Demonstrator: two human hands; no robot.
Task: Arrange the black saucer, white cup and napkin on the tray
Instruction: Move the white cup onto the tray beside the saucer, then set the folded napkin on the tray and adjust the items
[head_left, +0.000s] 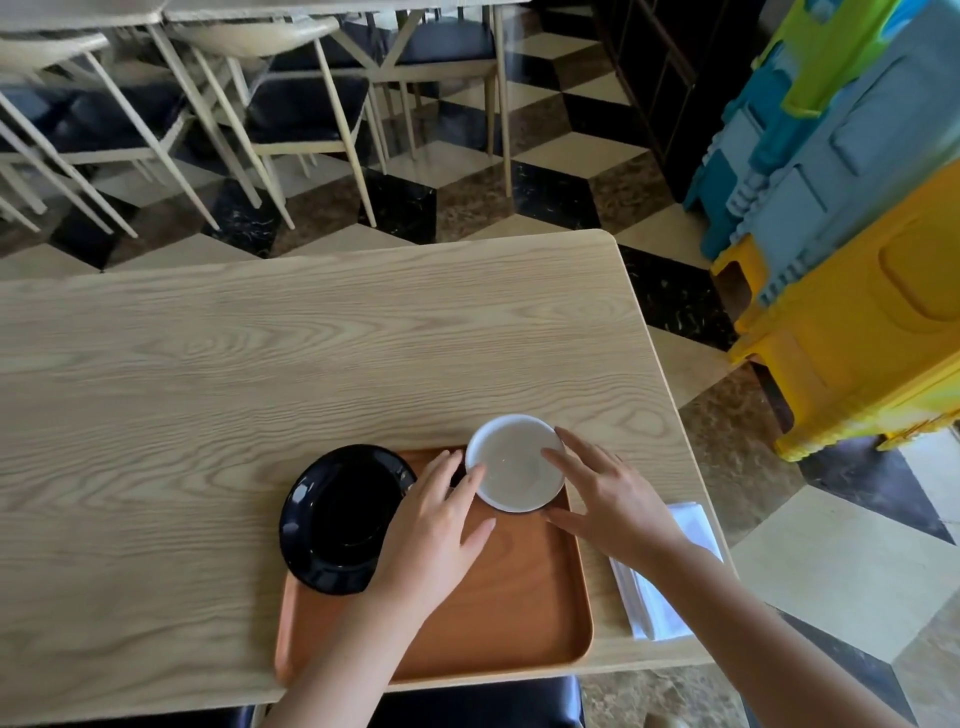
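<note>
An orange-brown tray (519, 613) lies at the table's near edge. The black saucer (337, 514) rests on the tray's left part and overhangs its left rim. The white cup (514, 467) stands upright and empty at the tray's far right corner. My right hand (608, 499) grips the cup from the right, index finger on the rim and thumb at its near side. My left hand (436, 525) is spread between saucer and cup, its index fingertip touching the cup's left rim. The folded white napkin (654, 603) lies on the table right of the tray, partly under my right forearm.
The light wood table (260, 353) stretches left and far of the tray. Chairs (291, 104) stand beyond it on a chequered floor. Stacked coloured plastic stools (857, 260) stand to the right. A dark seat cushion (478, 701) sits below the near edge.
</note>
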